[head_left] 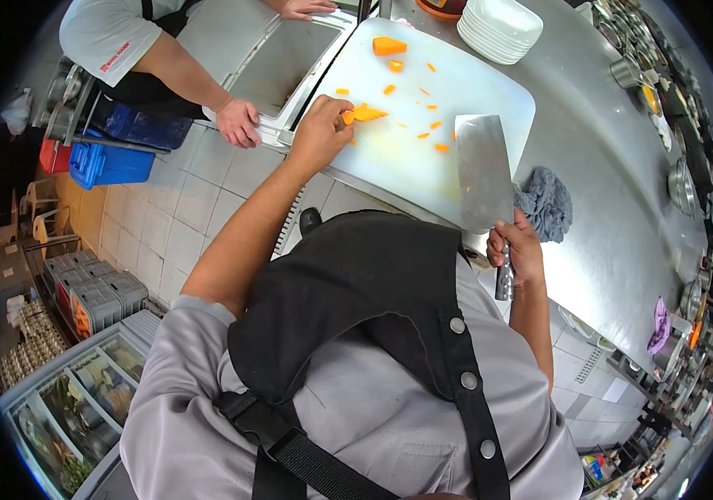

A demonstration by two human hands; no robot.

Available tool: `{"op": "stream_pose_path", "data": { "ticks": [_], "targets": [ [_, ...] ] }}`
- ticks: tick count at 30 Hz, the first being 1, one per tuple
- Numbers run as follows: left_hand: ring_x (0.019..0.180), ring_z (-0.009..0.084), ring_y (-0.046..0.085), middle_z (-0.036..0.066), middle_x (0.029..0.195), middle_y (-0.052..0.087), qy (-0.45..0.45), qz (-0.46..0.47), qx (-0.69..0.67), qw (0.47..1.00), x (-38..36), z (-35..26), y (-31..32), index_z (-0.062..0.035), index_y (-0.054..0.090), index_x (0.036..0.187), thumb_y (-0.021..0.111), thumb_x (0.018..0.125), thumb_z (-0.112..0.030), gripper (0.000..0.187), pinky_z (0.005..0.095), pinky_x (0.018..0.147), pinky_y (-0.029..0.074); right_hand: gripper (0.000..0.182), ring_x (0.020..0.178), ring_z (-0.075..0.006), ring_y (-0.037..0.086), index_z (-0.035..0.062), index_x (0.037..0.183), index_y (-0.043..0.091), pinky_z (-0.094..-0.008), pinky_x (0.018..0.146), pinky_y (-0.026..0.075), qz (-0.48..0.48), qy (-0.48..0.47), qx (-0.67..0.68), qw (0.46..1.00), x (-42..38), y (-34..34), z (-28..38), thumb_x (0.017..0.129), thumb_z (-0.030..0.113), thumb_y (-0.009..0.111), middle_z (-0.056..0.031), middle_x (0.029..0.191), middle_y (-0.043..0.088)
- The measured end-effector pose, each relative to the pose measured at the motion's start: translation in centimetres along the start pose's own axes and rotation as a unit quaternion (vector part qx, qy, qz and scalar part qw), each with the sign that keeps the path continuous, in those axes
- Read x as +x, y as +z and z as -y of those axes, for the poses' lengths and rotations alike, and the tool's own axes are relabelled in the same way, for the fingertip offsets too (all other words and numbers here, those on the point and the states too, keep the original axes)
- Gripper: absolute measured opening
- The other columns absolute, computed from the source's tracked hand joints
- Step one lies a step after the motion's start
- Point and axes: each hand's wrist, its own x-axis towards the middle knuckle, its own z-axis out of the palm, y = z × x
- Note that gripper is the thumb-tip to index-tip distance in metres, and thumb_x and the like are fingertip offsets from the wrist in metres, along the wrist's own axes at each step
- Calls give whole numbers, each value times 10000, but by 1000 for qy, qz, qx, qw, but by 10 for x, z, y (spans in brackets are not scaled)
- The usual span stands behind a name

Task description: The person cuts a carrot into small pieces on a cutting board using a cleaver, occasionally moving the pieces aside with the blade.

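My left hand is over the left side of a white cutting board, its fingers pinched on a cut piece of carrot. In my right hand is the handle of a cleaver. The broad blade points away from me, over the board's right side. At the board's far end lie a thick carrot chunk and a smaller carrot piece. Several small orange bits are scattered between my left hand and the blade.
A grey cloth lies crumpled right of the board on the steel counter. Stacked white dishes stand behind the board. At left, another person's hand rests by an open white bin. A blue tub sits beyond.
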Motion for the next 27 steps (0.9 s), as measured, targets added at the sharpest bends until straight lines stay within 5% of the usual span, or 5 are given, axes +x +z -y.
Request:
{"op": "stream_pose_path", "data": {
  "ticks": [9,11,17,24,27],
  "targets": [
    [819,208,632,79,1094,661,18,-7,-25,1000,5,17,-16,-62,680,1159,713,817,-49,344,325,756,545,194,420,-138,476,47,1181,555,-260,407,402,-38,0,-25,999,1,-4,-6,989,70,533,-39,622,509],
    [844,204,640,78,1130,674,-49,-5,-42,998,6,20,-19,-67,667,1194,713,811,-37,387,320,759,550,189,419,-140,473,51,1177,556,-262,407,399,-36,0,-25,999,2,-6,-7,990,72,532,-37,622,508],
    [858,191,646,87,1100,678,-25,-21,-108,994,2,31,-21,-59,655,1227,708,815,-33,416,324,758,555,177,422,-142,478,59,1168,557,-267,404,400,-31,13,-11,999,4,-9,-9,993,77,537,-37,621,509],
    [894,225,656,109,1093,660,-113,-64,-26,991,-14,27,-29,-40,655,1217,721,811,-60,411,357,786,553,177,433,-148,486,57,1167,555,-277,410,412,-52,21,-56,997,5,-16,-12,992,81,543,-36,627,518],
    [947,288,651,121,1078,666,10,-47,55,997,6,21,-26,-48,669,1198,707,821,-83,381,402,859,537,175,441,-150,492,54,1162,553,-275,416,418,-44,19,-60,997,6,-14,-11,989,83,549,-36,634,522]
  ]
}}
